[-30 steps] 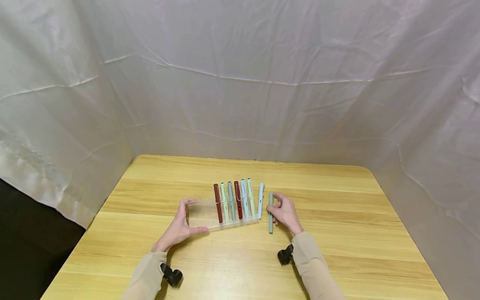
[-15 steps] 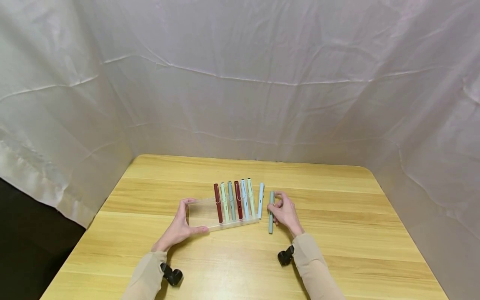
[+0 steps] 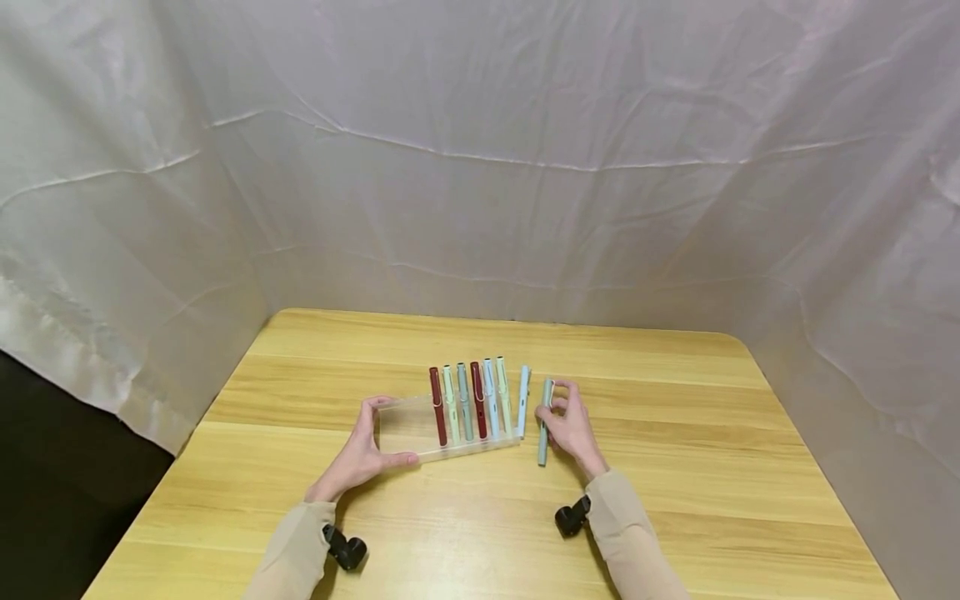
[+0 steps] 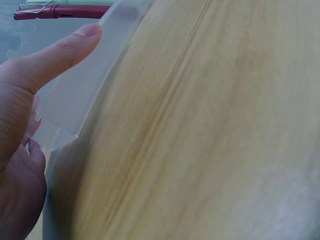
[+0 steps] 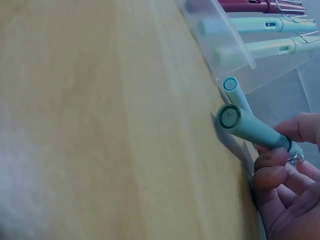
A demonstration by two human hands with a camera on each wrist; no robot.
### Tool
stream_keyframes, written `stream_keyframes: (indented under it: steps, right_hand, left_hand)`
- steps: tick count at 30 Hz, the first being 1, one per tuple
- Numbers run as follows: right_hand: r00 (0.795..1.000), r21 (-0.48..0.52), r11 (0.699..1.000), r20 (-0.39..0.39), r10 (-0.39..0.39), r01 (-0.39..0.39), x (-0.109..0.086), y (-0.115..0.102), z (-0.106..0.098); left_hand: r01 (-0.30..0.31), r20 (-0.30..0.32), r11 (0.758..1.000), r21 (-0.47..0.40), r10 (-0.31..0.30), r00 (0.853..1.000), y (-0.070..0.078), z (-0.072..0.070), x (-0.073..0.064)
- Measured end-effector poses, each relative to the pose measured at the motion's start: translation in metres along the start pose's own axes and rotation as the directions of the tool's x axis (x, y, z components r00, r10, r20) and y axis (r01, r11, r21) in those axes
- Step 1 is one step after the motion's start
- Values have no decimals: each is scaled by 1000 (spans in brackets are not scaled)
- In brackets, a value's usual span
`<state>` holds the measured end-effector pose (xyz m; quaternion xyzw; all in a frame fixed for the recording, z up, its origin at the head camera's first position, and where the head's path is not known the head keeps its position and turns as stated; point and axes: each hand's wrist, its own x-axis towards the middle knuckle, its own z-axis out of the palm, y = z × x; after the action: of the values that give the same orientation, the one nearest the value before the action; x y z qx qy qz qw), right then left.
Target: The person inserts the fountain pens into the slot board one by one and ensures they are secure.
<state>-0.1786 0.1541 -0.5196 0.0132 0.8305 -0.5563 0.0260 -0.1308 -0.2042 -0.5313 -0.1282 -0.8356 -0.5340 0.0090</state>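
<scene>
My left hand grips the left end of a clear plastic pen tray, with the thumb along its front wall. Several capped pens lie side by side in the tray's right part: dark red, light green, grey-green, another dark red, light blue and light green. My right hand pinches a grey-green pen near its clip end, right of the tray. The pen's near end points towards me, seemingly just above the table. Between that pen and the tray lies a light blue pen, partly hidden in the right wrist view.
The wooden table extends on all sides of the tray. Pale curtains hang behind it and at both sides. Each sleeve carries a small black wrist camera.
The grey-green pen in my right hand has shifted slightly away from me and leans a little more to the right, its clip now showing. The left hand and tray stay nearly still.
</scene>
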Motion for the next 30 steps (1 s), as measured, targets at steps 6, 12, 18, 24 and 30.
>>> stream_keyframes:
  steps: [6, 12, 18, 24, 30]
  right_hand:
    - [1000, 145, 989, 18, 1, -3, -1, 1, -2]
    - [998, 247, 969, 67, -4, -12, -1, 0, -2]
    - [996, 318, 947, 92, 10, -39, -3, -1, -3]
    - [992, 393, 917, 128, 19, -69, -5, -1, -5]
    - [987, 465, 880, 159, 20, -93, -8, -4, -7]
  left_hand:
    - [9, 1, 1000, -4, -9, 1000, -1, 1, 0]
    - [1, 1, 1000, 7, -1, 1000, -2, 1, 1]
    - [4, -3, 1000, 11, -4, 1000, -2, 1, 0]
    - [5, -3, 1000, 5, -5, 1000, -2, 1, 0]
    - [7, -6, 1000, -10, -7, 1000, 0, 0, 0]
